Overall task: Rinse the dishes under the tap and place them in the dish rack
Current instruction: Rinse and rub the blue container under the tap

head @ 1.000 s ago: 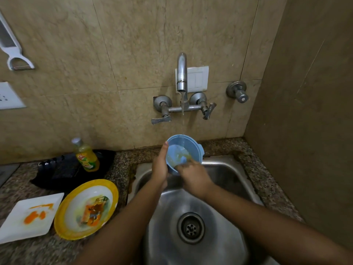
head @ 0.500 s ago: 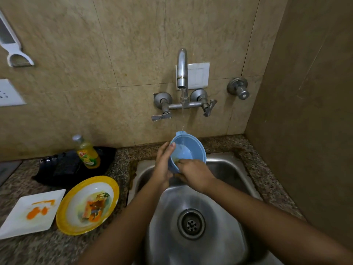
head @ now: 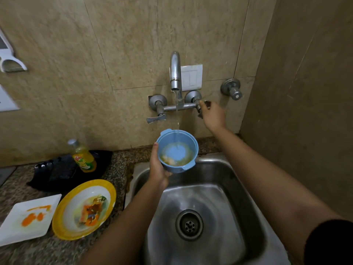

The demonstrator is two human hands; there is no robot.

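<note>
My left hand [head: 157, 169] grips a small blue bowl [head: 176, 150] from its left side and holds it over the back of the steel sink [head: 225, 188]. Water runs from the tap [head: 175, 73] into the bowl, which holds yellowish cloudy water. My right hand [head: 213, 114] is raised to the tap's right handle [head: 199, 109], fingers around it. A yellow-rimmed plate [head: 84, 209] with food stains and a white square plate [head: 28, 219] with orange smears lie on the counter at the left.
A bottle of yellow dish liquid [head: 83, 156] stands on a black tray-like rack [head: 63, 173] behind the plates. A second wall valve [head: 232, 90] sits right of the tap. A side wall [head: 305, 111] closes in the sink's right.
My right hand left the bowl and rose to the tap's right handle. The left hand alone now holds the bowl, turned mouth-up under the stream and filling with water.
</note>
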